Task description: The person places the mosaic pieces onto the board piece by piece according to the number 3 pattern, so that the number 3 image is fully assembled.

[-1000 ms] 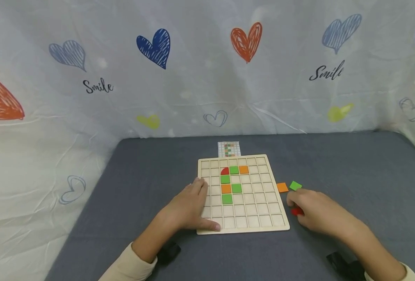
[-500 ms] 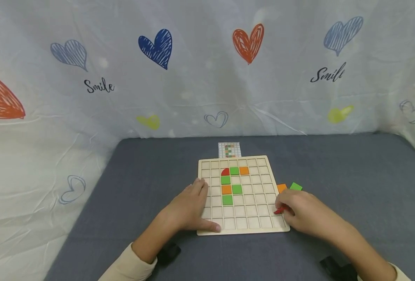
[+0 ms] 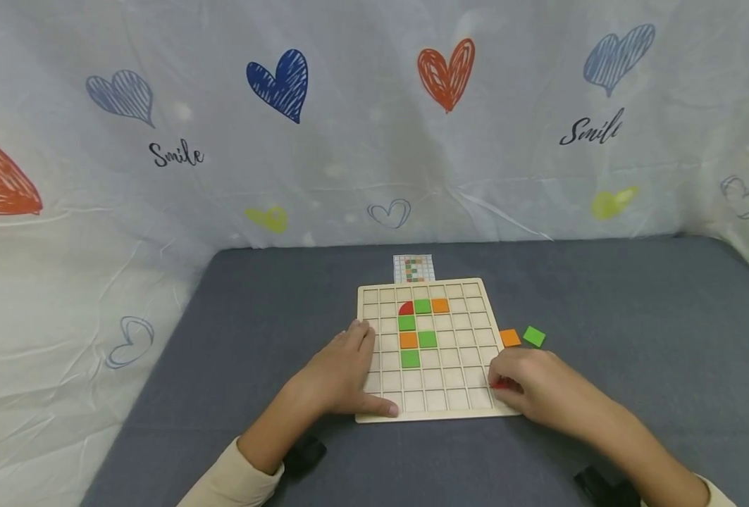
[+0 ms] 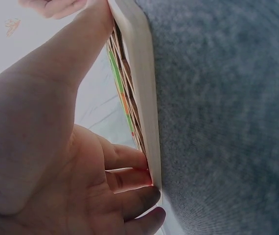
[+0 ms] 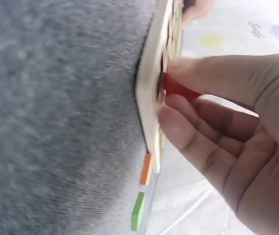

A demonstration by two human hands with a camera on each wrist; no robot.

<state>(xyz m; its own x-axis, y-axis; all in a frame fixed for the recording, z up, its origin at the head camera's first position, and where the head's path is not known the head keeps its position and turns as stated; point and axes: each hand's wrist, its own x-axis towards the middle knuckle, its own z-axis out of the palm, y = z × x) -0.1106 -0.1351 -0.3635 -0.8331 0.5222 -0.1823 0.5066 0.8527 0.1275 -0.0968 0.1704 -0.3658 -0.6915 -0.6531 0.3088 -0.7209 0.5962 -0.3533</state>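
Note:
A wooden grid board [image 3: 434, 403] lies on the dark grey cloth. My left hand [image 3: 336, 370] rests along its left side, thumb on the front rim and fingers on the left edge, as the left wrist view [image 4: 95, 181] confirms. Between thumb and fingers, my right hand [image 3: 542, 384] pinches a red tile [image 5: 181, 89] over the board's right edge. Fingers cover much of that tile, so its full shape is hidden. Set in the grid are several green tiles [image 3: 422, 306], two orange tiles [image 3: 440, 305] and a rounded red tile [image 3: 406, 308].
Right of the board lie a loose orange tile [image 3: 510, 338], against its edge, and a loose green tile [image 3: 535, 336]. A small printed pattern card [image 3: 413, 267] sits behind the board. A white curtain [image 3: 361, 141] with hearts hangs beyond the table [image 3: 254, 296].
My right hand has lifted the red tile from the cloth and carried it left onto the board's right edge. My left hand stays in place.

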